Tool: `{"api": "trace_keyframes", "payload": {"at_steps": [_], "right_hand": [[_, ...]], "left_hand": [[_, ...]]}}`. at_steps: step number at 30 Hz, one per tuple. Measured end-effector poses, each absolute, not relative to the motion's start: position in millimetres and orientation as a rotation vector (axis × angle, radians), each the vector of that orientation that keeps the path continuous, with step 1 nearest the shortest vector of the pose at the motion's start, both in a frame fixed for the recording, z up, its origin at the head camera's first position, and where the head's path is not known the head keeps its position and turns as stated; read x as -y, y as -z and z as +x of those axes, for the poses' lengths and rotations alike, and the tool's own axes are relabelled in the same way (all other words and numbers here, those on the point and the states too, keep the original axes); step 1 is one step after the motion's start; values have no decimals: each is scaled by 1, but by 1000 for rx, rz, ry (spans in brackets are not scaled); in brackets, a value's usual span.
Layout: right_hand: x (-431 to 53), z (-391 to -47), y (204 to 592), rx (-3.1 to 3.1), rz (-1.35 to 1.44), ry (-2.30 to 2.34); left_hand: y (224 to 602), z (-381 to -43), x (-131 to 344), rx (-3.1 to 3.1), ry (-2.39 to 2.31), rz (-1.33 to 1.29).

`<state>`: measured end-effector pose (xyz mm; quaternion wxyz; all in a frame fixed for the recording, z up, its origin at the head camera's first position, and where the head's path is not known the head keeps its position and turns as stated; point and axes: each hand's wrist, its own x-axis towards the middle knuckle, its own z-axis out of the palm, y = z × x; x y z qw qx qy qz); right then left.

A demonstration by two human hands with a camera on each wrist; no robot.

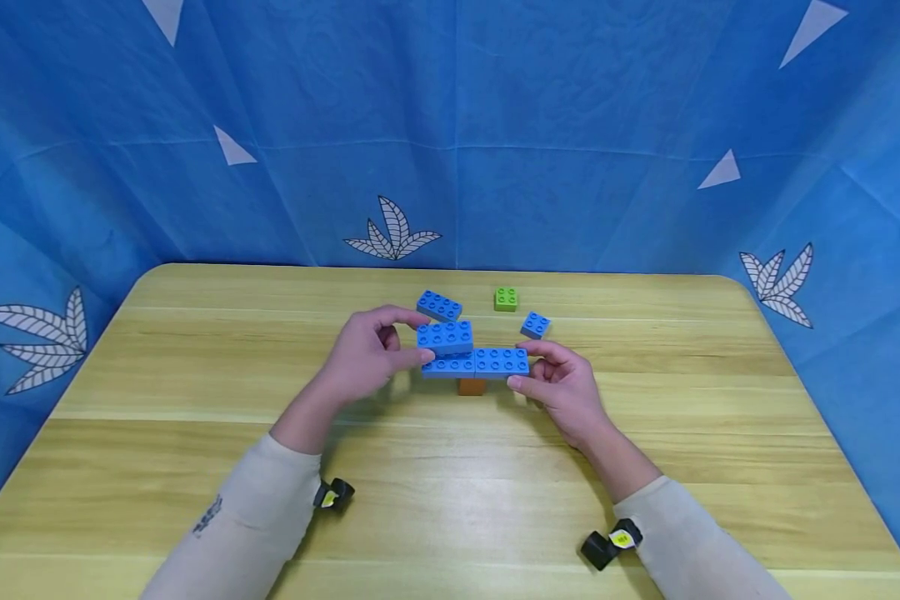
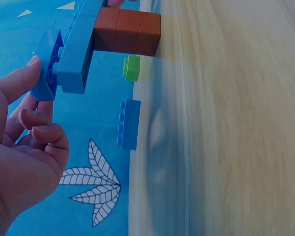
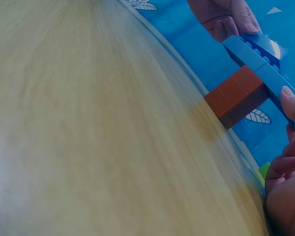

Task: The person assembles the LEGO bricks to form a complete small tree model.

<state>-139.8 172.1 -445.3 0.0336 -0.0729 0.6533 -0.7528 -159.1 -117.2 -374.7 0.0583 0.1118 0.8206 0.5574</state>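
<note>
A stack of three brown bricks [image 2: 128, 30] stands on the table and carries two long blue bricks [image 1: 502, 362] laid end to end. My left hand [image 1: 363, 354] pinches another long blue brick [image 1: 445, 336] by its left end, thumb in front and fingers behind. The left wrist view shows this blue brick [image 2: 47, 66] slightly tilted, its hollow underside facing the studs of the lower blue brick [image 2: 81, 49]. At the other end, my right hand [image 1: 562, 390] grips the outer end of the right lower blue brick between thumb and fingers.
Behind the stack, a loose long blue brick [image 1: 439, 306] lies at the left, with a small green brick [image 1: 506, 299] and a small blue brick [image 1: 536, 325] to the right. The wooden table [image 1: 450, 517] ends at a blue patterned cloth [image 1: 450, 108].
</note>
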Motion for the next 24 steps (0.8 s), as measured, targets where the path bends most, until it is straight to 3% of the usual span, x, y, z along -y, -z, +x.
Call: {"api": "trace_keyframes", "payload": {"at_steps": [24], "right_hand": [[-172, -140, 446, -2038, -245, 2298]], "left_hand": [[376, -158, 103, -2558, -1513, 581]]}}
